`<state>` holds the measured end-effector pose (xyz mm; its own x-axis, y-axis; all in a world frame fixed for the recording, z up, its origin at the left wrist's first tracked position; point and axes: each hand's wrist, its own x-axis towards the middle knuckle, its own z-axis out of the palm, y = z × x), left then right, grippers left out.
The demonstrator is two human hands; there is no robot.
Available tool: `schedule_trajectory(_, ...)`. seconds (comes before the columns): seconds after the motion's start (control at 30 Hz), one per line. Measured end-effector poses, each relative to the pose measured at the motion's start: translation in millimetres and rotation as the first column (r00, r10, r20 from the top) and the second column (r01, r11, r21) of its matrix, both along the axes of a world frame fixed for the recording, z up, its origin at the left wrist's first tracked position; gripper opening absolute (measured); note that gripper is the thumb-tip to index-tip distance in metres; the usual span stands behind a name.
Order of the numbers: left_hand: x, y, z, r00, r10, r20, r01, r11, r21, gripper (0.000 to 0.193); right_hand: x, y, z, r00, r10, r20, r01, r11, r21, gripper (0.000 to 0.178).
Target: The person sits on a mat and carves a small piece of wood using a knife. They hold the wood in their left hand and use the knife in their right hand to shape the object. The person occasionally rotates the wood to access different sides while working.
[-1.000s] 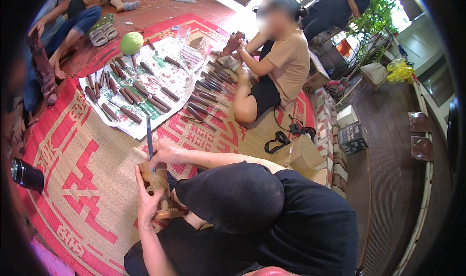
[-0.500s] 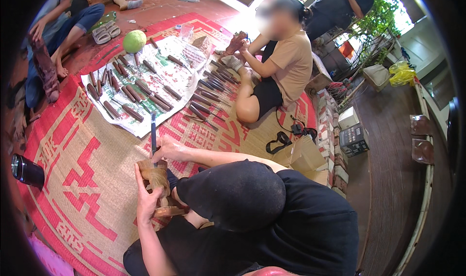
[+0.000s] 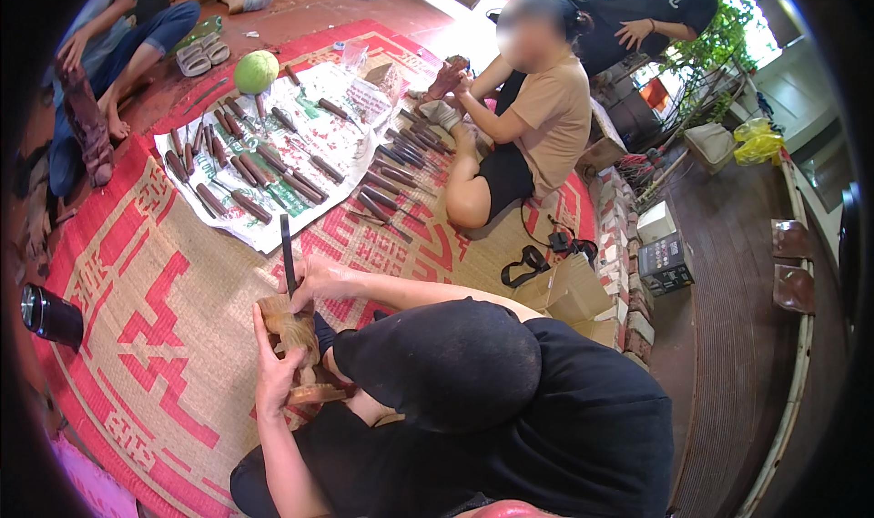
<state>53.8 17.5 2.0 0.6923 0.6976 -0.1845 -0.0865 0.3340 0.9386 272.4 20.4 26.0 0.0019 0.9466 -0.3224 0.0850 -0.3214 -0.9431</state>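
**Carving point(image 3: 293, 336) steadied in the left hand point(image 3: 273, 377), blade tool point(image 3: 289, 256) in the right point(image 3: 314, 283)**

The pale brown wooden carving sits between the person's two hands, over the woven mat point(image 3: 205, 336) and close against black-clothed legs. The left hand is curled around its left side, thumb across the near face and fingers along the outer edge. The right hand is closed on the long dark tool at the far end of the carving; the tool's upper end points away toward the white sheet point(image 3: 259, 237), and its lower end is hidden by the fingers. Whether its edge touches the wood cannot be told. The carving's flat, rounded base lies toward the lap.

Printed lettering in green and red covers parts of the white sheet, broken up by rows of wooden-handled tools point(image 3: 255, 207). Red block-shaped figures are patterned across the straw-coloured mat. A dark box point(image 3: 665, 259) at the right bears pale print too small to make out. A standing person's dark shirt point(image 3: 651, 13) shows a small white mark. No lettering can be seen on the carving or the blade tool.
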Motion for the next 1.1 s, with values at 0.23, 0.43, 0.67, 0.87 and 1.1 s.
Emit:
schedule_trajectory(0.23, 0, 1, -1, 1.0, 0.009, 0.013, -0.008, 0.996, -0.089, 0.102, 7, 1, -13, 0.997, -0.034, 0.065, 0.032, 0.999, 0.027, 0.017)
schedule_trajectory(0.43, 0, 3, -7, 1.0, 0.004, 0.016, -0.002, 0.993, -0.116, 0.101, 5, -3, -13, 0.997, 0.007, 0.076, -0.004, 0.999, -0.037, 0.014)
schedule_trajectory(0.67, 1, 3, -7, 0.999, 0.031, 0.01, -0.03, 0.993, -0.116, 0.101, 2, -3, -7, 0.995, -0.021, -0.098, 0.02, 1.0, -0.017, 0.015)
schedule_trajectory(0.87, 1, 4, -6, 0.999, 0.038, 0.02, -0.034, 0.983, -0.183, 0.103, 10, -1, -16, 0.997, -0.071, 0.001, 0.071, 0.995, -0.066, 0.017)
schedule_trajectory(1.1, -2, 5, -11, 0.999, 0.045, 0.013, -0.041, 0.981, -0.187, 0.099, -2, -5, -13, 0.998, -0.031, -0.063, 0.027, 0.997, -0.069, 0.015)
